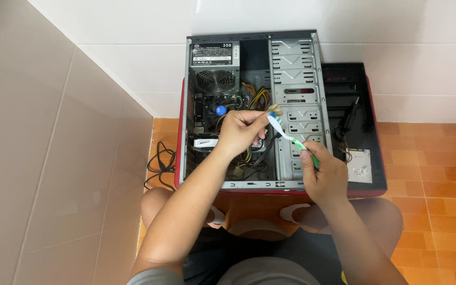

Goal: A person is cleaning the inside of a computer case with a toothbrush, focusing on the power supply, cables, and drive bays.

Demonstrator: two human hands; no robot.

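Hands, two of them, work above one open grey metal computer case (296, 113) lying on the orange tiled floor (428, 174). The left hand (241, 133) pinches a small pale cable connector (274, 110); the right hand (323, 177) is closed round one green-and-white plastic toothbrush (291, 138), bristles touching the connector. Tangled wires (254, 97) hide the board.

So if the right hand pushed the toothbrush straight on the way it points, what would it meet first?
Most likely the small connector pinched in the left hand; the toothbrush in the right hand already has its head there, though depth is unclear.
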